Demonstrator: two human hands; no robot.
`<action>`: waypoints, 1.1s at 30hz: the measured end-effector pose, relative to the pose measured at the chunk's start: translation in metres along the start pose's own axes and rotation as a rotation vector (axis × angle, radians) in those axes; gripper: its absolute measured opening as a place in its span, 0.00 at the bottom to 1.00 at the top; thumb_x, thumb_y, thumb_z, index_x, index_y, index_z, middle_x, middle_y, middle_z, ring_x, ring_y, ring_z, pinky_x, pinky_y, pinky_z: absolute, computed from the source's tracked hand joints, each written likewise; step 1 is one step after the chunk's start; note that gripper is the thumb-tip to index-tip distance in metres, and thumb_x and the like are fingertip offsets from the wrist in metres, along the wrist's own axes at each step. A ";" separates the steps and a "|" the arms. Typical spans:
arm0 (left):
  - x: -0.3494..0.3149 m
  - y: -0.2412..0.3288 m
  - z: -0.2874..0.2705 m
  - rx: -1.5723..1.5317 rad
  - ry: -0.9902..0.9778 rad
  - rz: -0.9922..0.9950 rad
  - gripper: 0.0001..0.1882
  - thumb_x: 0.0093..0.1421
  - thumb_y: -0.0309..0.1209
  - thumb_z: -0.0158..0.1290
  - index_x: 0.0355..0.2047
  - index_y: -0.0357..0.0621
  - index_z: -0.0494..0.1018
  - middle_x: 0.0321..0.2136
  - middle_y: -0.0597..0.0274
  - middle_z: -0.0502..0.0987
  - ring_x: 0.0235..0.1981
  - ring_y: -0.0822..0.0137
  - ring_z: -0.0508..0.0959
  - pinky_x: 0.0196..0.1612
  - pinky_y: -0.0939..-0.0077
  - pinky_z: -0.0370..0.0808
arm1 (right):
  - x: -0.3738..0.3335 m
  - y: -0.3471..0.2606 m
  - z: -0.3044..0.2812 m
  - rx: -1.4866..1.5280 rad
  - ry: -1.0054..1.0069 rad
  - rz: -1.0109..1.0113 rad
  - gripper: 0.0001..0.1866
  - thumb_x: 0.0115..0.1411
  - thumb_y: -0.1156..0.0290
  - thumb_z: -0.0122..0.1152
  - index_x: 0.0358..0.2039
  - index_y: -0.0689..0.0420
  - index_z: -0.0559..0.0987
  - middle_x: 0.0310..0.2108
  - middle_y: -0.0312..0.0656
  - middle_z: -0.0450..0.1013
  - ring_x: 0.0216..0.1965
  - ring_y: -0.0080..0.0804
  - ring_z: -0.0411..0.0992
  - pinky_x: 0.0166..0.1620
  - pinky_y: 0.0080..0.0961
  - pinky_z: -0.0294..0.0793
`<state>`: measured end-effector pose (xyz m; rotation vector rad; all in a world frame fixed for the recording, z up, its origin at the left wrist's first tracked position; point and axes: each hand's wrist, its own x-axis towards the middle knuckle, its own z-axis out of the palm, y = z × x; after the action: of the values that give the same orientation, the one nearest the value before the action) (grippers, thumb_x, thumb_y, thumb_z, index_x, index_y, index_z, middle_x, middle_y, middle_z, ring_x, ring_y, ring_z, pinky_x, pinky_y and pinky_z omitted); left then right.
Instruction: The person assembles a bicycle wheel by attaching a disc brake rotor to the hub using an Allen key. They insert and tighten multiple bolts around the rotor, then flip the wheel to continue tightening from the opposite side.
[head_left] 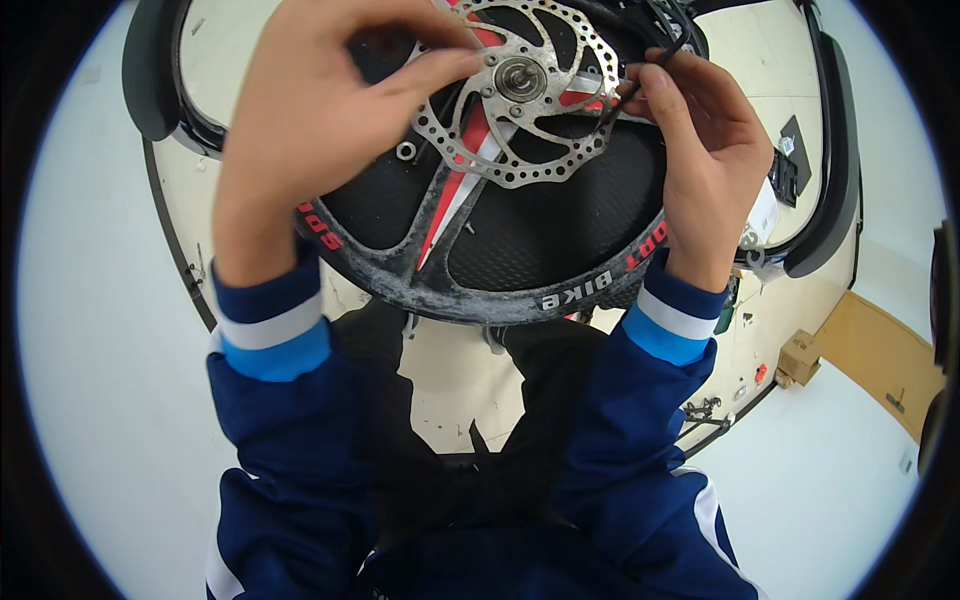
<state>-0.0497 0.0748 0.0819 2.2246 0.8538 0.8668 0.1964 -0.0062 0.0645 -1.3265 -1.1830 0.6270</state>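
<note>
A bicycle wheel (395,285) with black rim and red and white spokes lies flat before me on a dark textured surface. At its hub sits a silver disc brake rotor (520,178) full of holes, with the threaded axle end (521,77) in the middle. My left hand (330,110) reaches over the rotor from the left. Its thumb and index fingertips come together just left of the axle; anything between them is too small to make out. At the rotor's right edge, my right hand (705,140) pinches a thin black cable (672,52).
A loose metal nut (406,151) lies left of the rotor, and a small bolt (470,228) lies below it. Black curved armrest-like pieces (835,160) flank the wheel. On the floor to the right are a cardboard box (799,356) and a tan board (870,350).
</note>
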 end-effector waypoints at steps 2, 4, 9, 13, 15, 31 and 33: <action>-0.024 -0.003 -0.012 0.004 -0.100 -0.179 0.07 0.56 0.27 0.65 0.34 0.37 0.83 0.30 0.60 0.83 0.31 0.70 0.81 0.40 0.78 0.76 | -0.003 -0.003 -0.003 0.063 -0.038 0.066 0.10 0.63 0.79 0.62 0.44 0.68 0.79 0.35 0.40 0.79 0.33 0.25 0.79 0.40 0.21 0.79; -0.048 -0.005 -0.010 0.011 -0.199 -0.301 0.06 0.54 0.25 0.66 0.31 0.35 0.82 0.27 0.60 0.82 0.28 0.71 0.79 0.36 0.78 0.75 | -0.005 -0.009 -0.007 0.077 -0.125 0.155 0.10 0.65 0.77 0.58 0.46 0.66 0.76 0.33 0.37 0.74 0.28 0.21 0.75 0.34 0.19 0.74; -0.083 -0.011 0.022 -0.066 -0.221 -0.425 0.08 0.52 0.24 0.67 0.32 0.35 0.82 0.25 0.60 0.81 0.24 0.72 0.76 0.29 0.80 0.71 | -0.008 -0.016 0.006 -0.175 -0.239 0.127 0.10 0.67 0.71 0.59 0.46 0.61 0.77 0.25 0.34 0.71 0.23 0.17 0.63 0.28 0.15 0.60; -0.073 -0.020 0.024 0.013 0.091 -0.332 0.08 0.56 0.29 0.65 0.32 0.37 0.83 0.23 0.58 0.81 0.21 0.72 0.76 0.27 0.81 0.71 | -0.018 -0.007 0.008 -0.424 -0.272 0.026 0.08 0.67 0.72 0.60 0.42 0.62 0.79 0.17 0.39 0.67 0.20 0.23 0.61 0.26 0.20 0.61; -0.063 -0.021 0.041 -0.147 0.300 -0.476 0.10 0.59 0.32 0.64 0.34 0.36 0.83 0.21 0.60 0.80 0.20 0.76 0.75 0.25 0.83 0.69 | -0.024 -0.012 0.013 -0.521 -0.262 -0.014 0.07 0.67 0.73 0.60 0.43 0.62 0.79 0.17 0.44 0.68 0.18 0.27 0.62 0.25 0.23 0.62; -0.046 -0.013 0.070 -0.572 0.269 -0.656 0.18 0.66 0.36 0.57 0.44 0.30 0.73 0.22 0.53 0.82 0.21 0.68 0.80 0.27 0.75 0.74 | -0.026 -0.003 0.028 -0.746 -0.359 -0.188 0.06 0.66 0.72 0.59 0.41 0.59 0.78 0.26 0.53 0.77 0.27 0.53 0.76 0.29 0.39 0.72; -0.046 -0.011 0.073 -0.561 0.275 -0.645 0.17 0.66 0.35 0.56 0.45 0.31 0.72 0.22 0.53 0.82 0.22 0.68 0.82 0.28 0.74 0.75 | -0.026 -0.003 0.030 -0.746 -0.367 -0.225 0.06 0.66 0.72 0.60 0.41 0.59 0.78 0.26 0.52 0.77 0.27 0.53 0.76 0.29 0.39 0.72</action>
<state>-0.0268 0.0264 0.0135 1.2519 1.1855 0.9438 0.1596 -0.0182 0.0547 -1.6918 -1.9570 0.2648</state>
